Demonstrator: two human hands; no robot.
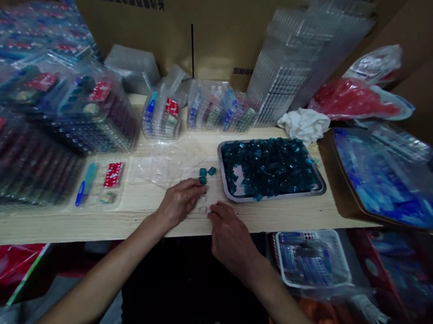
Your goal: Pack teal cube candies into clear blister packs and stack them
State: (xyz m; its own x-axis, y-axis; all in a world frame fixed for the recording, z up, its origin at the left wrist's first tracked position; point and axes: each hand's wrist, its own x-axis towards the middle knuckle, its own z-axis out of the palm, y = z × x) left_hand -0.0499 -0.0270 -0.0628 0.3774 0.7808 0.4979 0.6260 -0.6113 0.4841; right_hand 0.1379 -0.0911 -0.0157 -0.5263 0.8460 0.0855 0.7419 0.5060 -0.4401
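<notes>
Clear plastic tray (216, 188) lies at twelve o'clock, right hand (232, 237) pinching its edge, seemingly for steadiness; left hand (180, 202) bunches fingers beside teal pieces (203, 172), hold unclear.

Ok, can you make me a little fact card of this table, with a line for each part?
Left hand: beside loose teal pieces, at clear plastic
Right hand: at the clear plastic too
Tray: holds a dark teal heap
Left side: stacked packs; one flat pack with a red card
Back: tall stack of clear trays, crumpled white wad
</notes>
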